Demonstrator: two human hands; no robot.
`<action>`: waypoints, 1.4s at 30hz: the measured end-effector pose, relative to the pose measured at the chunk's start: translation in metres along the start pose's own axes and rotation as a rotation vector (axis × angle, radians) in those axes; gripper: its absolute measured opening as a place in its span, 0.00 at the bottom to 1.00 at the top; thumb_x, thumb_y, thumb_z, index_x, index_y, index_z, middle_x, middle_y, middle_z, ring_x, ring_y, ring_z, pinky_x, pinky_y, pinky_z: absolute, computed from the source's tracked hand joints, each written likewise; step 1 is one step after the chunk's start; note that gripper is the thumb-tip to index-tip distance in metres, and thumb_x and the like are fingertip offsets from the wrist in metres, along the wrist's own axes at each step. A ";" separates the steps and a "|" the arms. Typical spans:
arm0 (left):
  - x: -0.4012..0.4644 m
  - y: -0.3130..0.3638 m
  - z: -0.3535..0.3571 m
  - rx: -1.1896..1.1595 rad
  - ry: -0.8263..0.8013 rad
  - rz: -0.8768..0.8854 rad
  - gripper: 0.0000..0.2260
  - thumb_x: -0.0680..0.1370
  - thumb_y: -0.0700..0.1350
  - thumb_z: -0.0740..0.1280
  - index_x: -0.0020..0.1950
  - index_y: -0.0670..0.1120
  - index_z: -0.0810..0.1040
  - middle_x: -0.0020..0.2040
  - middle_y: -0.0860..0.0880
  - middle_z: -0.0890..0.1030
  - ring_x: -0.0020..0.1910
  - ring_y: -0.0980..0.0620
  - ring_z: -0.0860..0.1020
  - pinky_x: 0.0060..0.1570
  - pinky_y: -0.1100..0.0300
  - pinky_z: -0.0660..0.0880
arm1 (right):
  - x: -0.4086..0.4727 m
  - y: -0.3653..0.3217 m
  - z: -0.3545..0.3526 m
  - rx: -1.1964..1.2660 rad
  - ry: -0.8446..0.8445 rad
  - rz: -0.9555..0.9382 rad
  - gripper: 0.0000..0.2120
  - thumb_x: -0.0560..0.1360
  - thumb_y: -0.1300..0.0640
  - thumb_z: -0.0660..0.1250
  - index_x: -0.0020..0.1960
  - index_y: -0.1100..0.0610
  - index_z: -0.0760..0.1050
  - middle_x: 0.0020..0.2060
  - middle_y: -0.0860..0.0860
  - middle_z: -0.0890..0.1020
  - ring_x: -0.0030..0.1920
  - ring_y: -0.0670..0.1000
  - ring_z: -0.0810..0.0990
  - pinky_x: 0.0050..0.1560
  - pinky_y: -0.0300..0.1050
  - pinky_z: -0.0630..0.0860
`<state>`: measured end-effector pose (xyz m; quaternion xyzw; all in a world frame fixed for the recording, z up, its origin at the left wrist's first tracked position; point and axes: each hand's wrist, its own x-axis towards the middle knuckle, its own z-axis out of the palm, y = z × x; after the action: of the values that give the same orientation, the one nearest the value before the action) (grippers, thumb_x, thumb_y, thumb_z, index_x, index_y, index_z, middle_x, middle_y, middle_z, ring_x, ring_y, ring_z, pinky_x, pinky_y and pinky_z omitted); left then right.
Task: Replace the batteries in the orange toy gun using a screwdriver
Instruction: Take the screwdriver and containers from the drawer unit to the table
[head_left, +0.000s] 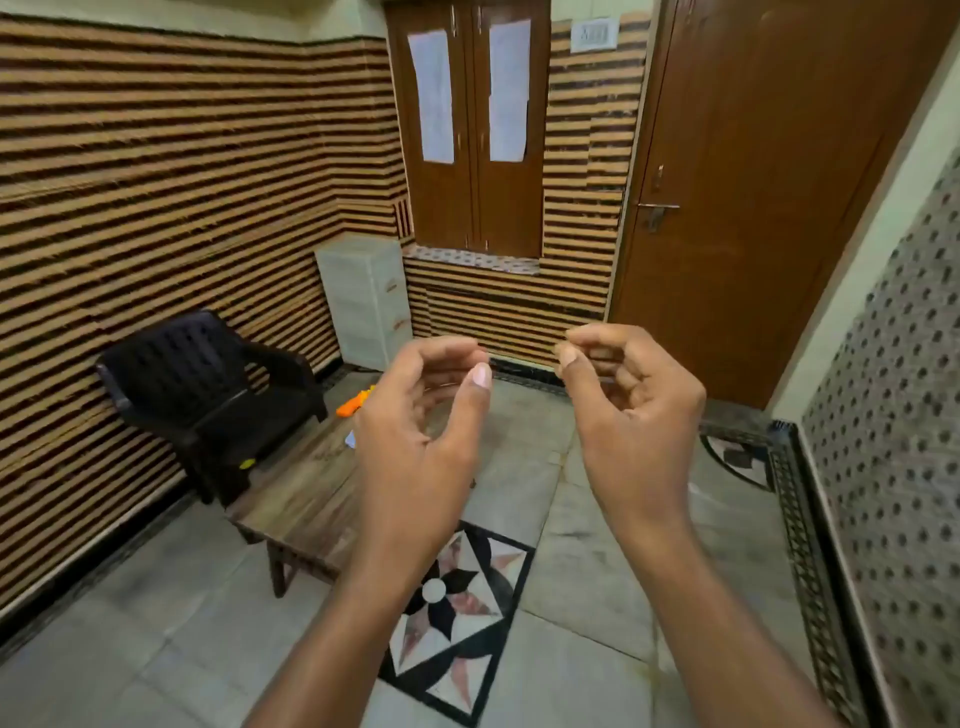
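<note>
1. In mid-air before us: our left hand (421, 415) and right hand (631, 410), raised side by side, fingers loosely curled, both holding nothing.
2. On the far end of the low wooden table (306, 488): the orange toy gun (353, 404), partly hidden behind our left hand.
3. Beside the table: a black plastic chair (208, 395).

Both hands (524, 410) raised, empty — toy gun (353, 402) behind

A single head-worn wide-angle camera looks forward and down across a room, both raised hands close, the wooden tabletop (306, 483) farther off, lower left.
</note>
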<state>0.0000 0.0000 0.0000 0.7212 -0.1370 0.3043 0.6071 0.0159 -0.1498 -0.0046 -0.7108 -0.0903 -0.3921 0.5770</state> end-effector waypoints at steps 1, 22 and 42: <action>0.013 -0.014 0.007 0.005 0.008 -0.016 0.07 0.81 0.41 0.71 0.59 0.48 0.82 0.53 0.55 0.85 0.57 0.53 0.84 0.56 0.57 0.81 | 0.012 0.013 0.008 -0.002 -0.001 0.025 0.05 0.79 0.62 0.73 0.53 0.55 0.84 0.45 0.45 0.85 0.49 0.47 0.85 0.47 0.35 0.80; 0.351 -0.302 0.260 0.042 -0.007 -0.164 0.06 0.81 0.40 0.71 0.57 0.46 0.83 0.53 0.52 0.86 0.55 0.52 0.84 0.57 0.53 0.81 | 0.354 0.371 0.114 0.075 0.031 0.227 0.06 0.78 0.64 0.73 0.52 0.56 0.85 0.45 0.48 0.86 0.49 0.47 0.85 0.48 0.32 0.78; 0.673 -0.581 0.463 0.211 0.293 -0.254 0.03 0.81 0.42 0.71 0.55 0.47 0.84 0.50 0.54 0.86 0.53 0.54 0.84 0.54 0.55 0.81 | 0.704 0.718 0.303 0.170 -0.345 0.226 0.06 0.77 0.64 0.73 0.52 0.55 0.85 0.42 0.45 0.86 0.45 0.47 0.85 0.45 0.38 0.80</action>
<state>0.9785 -0.1975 -0.0888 0.7404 0.0773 0.3396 0.5749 1.0466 -0.3369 -0.0851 -0.7216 -0.1401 -0.1886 0.6513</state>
